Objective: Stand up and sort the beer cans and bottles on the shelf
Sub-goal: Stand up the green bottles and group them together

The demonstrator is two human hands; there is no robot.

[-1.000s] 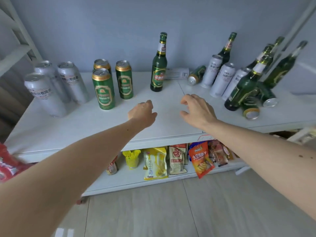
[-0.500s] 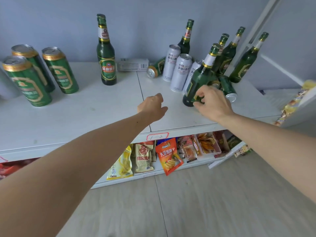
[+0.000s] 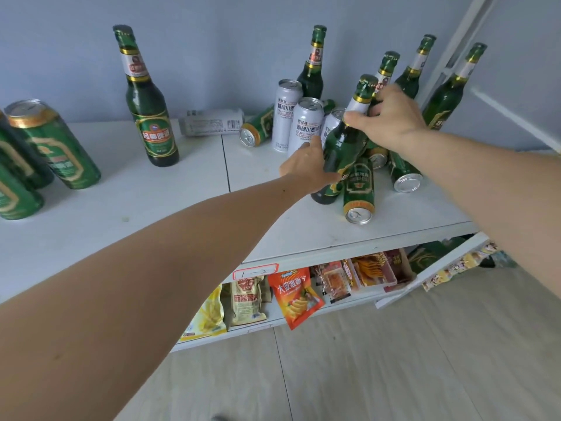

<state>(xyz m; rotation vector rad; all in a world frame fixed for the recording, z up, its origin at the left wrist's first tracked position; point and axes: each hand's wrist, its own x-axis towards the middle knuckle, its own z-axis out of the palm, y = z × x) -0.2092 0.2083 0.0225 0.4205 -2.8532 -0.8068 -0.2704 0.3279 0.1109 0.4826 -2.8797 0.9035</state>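
My right hand [image 3: 390,121] grips the neck of a tilted green beer bottle [image 3: 341,150] at the right of the white shelf [image 3: 145,214]. Against that bottle's lower body sits my left hand [image 3: 305,165], its thumb up along the glass and its fingers hidden behind it. A green can [image 3: 358,189] lies just in front of the bottle. Another lying can [image 3: 405,176] is to its right. Behind them stand silver cans [image 3: 306,126] and several green bottles [image 3: 312,71]. One green bottle [image 3: 148,117] stands alone at centre left, and upright green cans [image 3: 54,147] stand at far left.
A silver can [image 3: 212,126] and a green can [image 3: 256,129] lie on their sides by the back wall. Snack packets [image 3: 293,296] fill the lower shelf. A white frame [image 3: 455,50] rises at the right. Bare shelf top spreads between the left cans and my arms.
My right hand rose from the bottle's base to its neck. My left hand moved right onto the bottle's body. The view came closer.
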